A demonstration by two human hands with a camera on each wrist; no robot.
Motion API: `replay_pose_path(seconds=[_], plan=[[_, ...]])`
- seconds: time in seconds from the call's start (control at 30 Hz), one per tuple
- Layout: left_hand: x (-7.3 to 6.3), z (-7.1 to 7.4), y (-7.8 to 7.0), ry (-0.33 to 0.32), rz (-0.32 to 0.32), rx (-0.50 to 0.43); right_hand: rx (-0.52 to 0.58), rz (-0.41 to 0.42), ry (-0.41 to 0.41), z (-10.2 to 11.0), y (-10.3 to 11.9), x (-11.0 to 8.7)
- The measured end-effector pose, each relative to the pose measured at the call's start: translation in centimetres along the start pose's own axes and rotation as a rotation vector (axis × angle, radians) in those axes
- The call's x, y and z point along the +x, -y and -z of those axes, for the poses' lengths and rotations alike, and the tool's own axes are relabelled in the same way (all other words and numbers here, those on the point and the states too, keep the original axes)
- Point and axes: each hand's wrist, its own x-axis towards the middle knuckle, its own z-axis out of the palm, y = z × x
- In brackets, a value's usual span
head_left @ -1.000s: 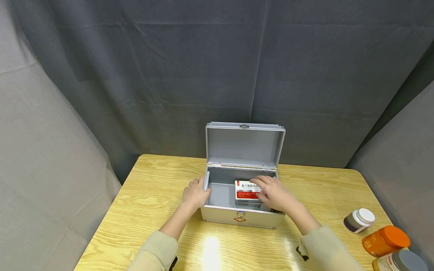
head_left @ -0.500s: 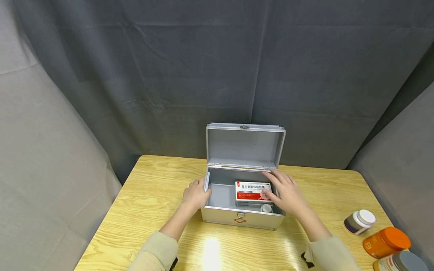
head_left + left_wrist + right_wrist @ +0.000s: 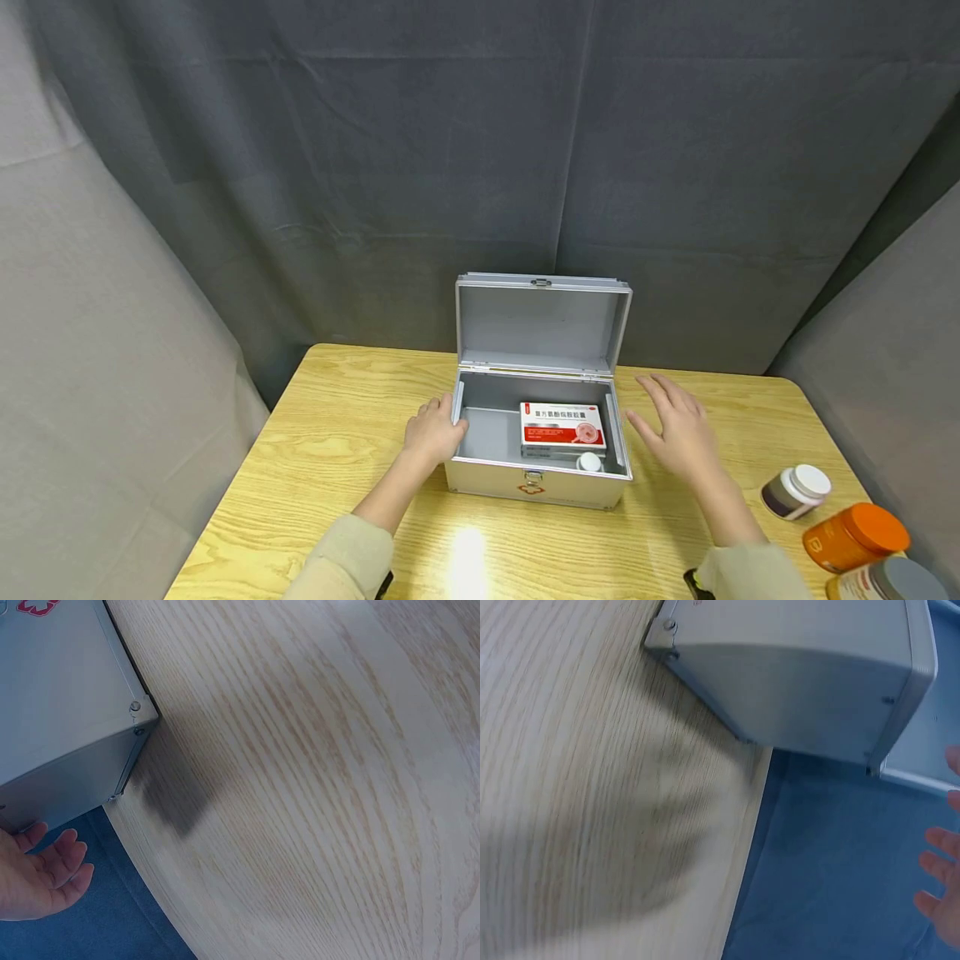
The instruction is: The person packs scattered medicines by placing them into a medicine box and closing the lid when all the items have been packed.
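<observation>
A silver first-aid box stands on the table with its lid raised. My left hand holds the box's left side at the rim, thumb over the edge and the other fingers along the outside. In the left wrist view, the fingers of that left hand show beside the side wall. Inside the box, toward the right, lies a white and red medicine box on top of another carton, with a white-capped bottle in front. My right hand is raised to the right of the box, fingers spread, holding nothing.
At the table's right side stand a dark-labelled bottle with a white cap, an orange jar and a grey-lidded jar. A grey curtain hangs behind the wooden table.
My right hand has left the inside of the box and moved right, past its right rim. The medicine box and the bottle now show fully. My left hand has stayed in place.
</observation>
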Motion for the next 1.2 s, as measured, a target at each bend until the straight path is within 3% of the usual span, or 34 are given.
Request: replay_pose_path(seconds=[0.13,0.8,1.2], plan=[[0.0,0.0,0.0,0.009,0.003,0.005,-0.014,-0.074,-0.035,0.6,-0.9,-0.5],[0.0,-0.1,0.1,0.006,-0.002,-0.003,-0.076,-0.402,-0.024,2.9,-7.3,-4.0],[0.0,0.0,0.0,0.011,0.0,0.006,-0.085,-0.646,0.09,3.6,-9.8,-6.0]])
